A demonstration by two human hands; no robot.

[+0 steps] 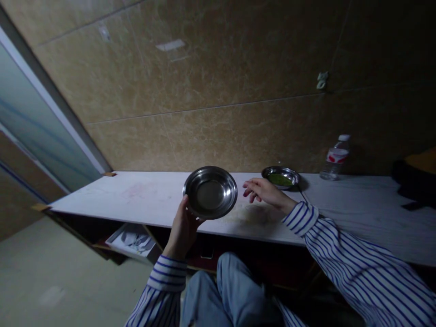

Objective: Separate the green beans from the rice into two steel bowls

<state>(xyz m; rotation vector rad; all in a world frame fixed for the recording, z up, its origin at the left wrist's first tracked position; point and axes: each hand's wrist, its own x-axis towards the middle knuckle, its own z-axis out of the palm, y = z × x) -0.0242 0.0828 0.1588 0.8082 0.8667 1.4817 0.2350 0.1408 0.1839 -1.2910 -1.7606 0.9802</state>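
Nearest the camera, at the bottom centre of the frame, sit the person's knees in blue jeans (235, 290), with striped sleeves rising on either side. Just above them, left of centre, the left hand (182, 229) grips the near rim of a steel bowl (210, 192), thumb on the rim's left edge and the other fingers hidden behind it. The bowl is lifted clear and tilted so that its round, bare inside faces the camera; being round, it has no long axis. It hangs over the near edge of the white table (143, 195).

Right of the bowl, close but not touching, the right hand (264, 190) hovers low over the tabletop, palm down, fingers loosely spread and curled, holding nothing. Its fingertips point left toward the bowl's right rim, so the bowl lies directly left of this hand.

Farther back and just right of that hand, a second steel dish (281, 176) with something green in it rests on the table. Beyond, at the right, a water bottle (334, 159) stands against the brown tiled wall (218, 91).
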